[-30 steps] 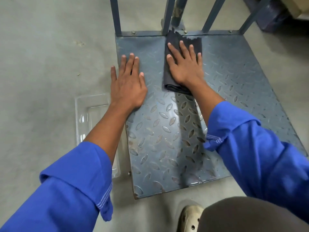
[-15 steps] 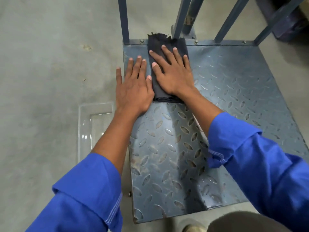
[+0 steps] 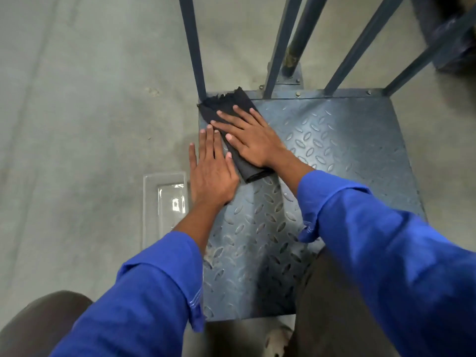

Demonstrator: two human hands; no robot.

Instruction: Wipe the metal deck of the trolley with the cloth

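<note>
The trolley's grey-blue checker-plate deck (image 3: pixel 334 145) lies low on the floor in front of me. A folded black cloth (image 3: pixel 226 104) sits at the deck's far left corner, its frayed end against the leftmost upright bar. My right hand (image 3: pixel 249 137) presses flat on the cloth with straight, spread fingers. My left hand (image 3: pixel 212 171) rests flat on the deck's left edge just beside the cloth, fingers straight, its little finger over the edge.
Blue-grey upright bars (image 3: pixel 193 47) rise from the deck's far edge. A clear plastic tray (image 3: pixel 164 202) lies on the concrete floor left of the deck. My knees and a shoe (image 3: pixel 278 341) are at the near edge. A dark object (image 3: pixel 453 37) stands far right.
My right hand has slid the cloth leftward along the far edge, from mid-deck to the far left corner. My left hand has stayed flat at the left edge. The camera has shifted.
</note>
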